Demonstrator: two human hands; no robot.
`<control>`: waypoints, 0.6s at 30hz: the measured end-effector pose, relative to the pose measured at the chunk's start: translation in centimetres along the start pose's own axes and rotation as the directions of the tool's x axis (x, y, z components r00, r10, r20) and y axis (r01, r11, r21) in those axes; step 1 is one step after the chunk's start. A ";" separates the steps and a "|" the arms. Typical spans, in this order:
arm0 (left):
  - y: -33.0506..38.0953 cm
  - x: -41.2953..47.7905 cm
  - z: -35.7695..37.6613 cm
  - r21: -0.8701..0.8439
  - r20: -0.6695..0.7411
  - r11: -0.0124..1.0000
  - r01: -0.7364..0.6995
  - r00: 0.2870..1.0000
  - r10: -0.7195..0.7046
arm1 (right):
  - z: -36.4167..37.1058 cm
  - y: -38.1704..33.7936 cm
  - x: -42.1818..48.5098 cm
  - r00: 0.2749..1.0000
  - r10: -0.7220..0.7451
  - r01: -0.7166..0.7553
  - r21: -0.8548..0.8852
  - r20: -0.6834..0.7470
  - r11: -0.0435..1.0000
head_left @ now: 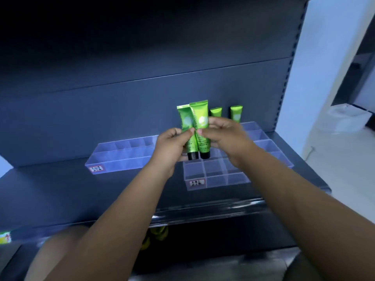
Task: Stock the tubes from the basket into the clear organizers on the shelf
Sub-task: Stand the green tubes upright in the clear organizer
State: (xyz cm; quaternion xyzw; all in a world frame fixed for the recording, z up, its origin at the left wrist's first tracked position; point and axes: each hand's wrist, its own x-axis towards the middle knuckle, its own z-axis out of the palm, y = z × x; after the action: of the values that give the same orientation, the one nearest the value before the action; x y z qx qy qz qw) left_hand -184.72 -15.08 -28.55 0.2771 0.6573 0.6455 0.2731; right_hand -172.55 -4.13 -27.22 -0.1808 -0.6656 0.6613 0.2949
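Two green tubes with black caps are held upright, caps down, above the right clear organizer (215,177). My left hand (172,142) pinches the left tube (185,120). The right tube (200,118) is pinched by my right hand (225,134). Behind my right hand, two more green tubes (216,112) (236,113) stand in the organizer's back compartments. A second clear organizer (121,157) lies to the left on the dark shelf (60,189), and no tubes show in it. The basket is not clearly visible.
The shelf's dark back panel rises behind the organizers. Below the shelf's front edge something green-yellow (156,234) shows, partly hidden by my left arm. A white wall and floor lie to the right past the shelf upright (288,78).
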 end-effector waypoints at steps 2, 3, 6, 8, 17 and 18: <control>0.1 1.1 1.7 0.025 0.049 1.000 -0.016 0.999 0.015 | -2.4 0.3 0.1 1.000 -0.004 0.003 -0.008 -0.027 1.000; 0.1 1.7 2.5 0.032 0.073 0.999 -0.026 0.997 0.023 | -3.5 0.4 0.2 0.999 -0.002 0.002 -0.001 -0.043 1.000; 0.1 3.1 4.8 0.050 0.107 0.997 -0.052 0.993 0.046 | -6.6 0.7 0.7 0.995 -0.002 0.004 0.016 -0.103 1.000; 0.1 4.1 6.1 0.043 0.117 0.998 -0.044 0.992 0.039 | -8.7 1.0 1.2 0.988 -0.011 0.015 0.026 -0.157 1.000; 0.4 8.1 10.9 0.045 0.098 0.996 -0.081 0.992 0.077 | -15.4 1.8 3.7 0.941 -0.057 0.061 0.001 -0.334 0.998; 0.4 8.4 11.4 0.038 0.087 0.996 -0.082 0.993 0.079 | -15.7 1.9 4.0 0.940 -0.066 0.063 -0.021 -0.333 0.998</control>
State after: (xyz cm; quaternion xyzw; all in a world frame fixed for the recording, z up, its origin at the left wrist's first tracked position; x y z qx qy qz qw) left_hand -182.46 -1.09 -28.32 0.3363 0.6466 0.6298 0.2687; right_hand -166.01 10.63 -29.24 -0.2696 -0.6149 0.6078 0.4240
